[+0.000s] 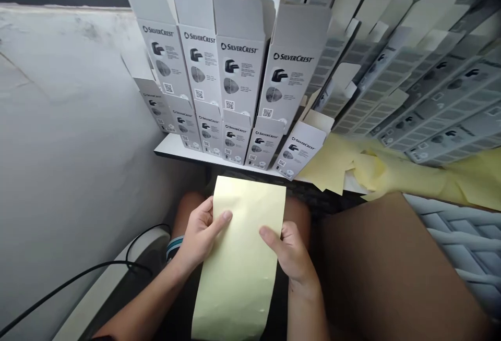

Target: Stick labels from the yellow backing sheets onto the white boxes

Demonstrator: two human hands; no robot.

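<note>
A long strip of pale yellow paper (pixel 240 257) lies over my lap and rises toward the shelf edge. My left hand (pixel 203 231) grips its left edge, thumb on top and fingers curled behind. On the opposite edge my right hand (pixel 291 252) pinches the same sheet, its thumb pressed on the face. The lower end of the strip runs out of the bottom of the view. Just beyond it, a small white SilverCrest box (pixel 299 148) leans to the right at the front of a row of similar boxes.
Taller SilverCrest boxes (pixel 240 64) with raised flaps stand behind on a white shelf (pixel 183 148). Crumpled yellow paper (pixel 415 174) lies at its right. A brown cardboard box (pixel 387 268) is at my right, folded white cartons (pixel 465 242) beside it. A black cable (pixel 78 278) runs at left.
</note>
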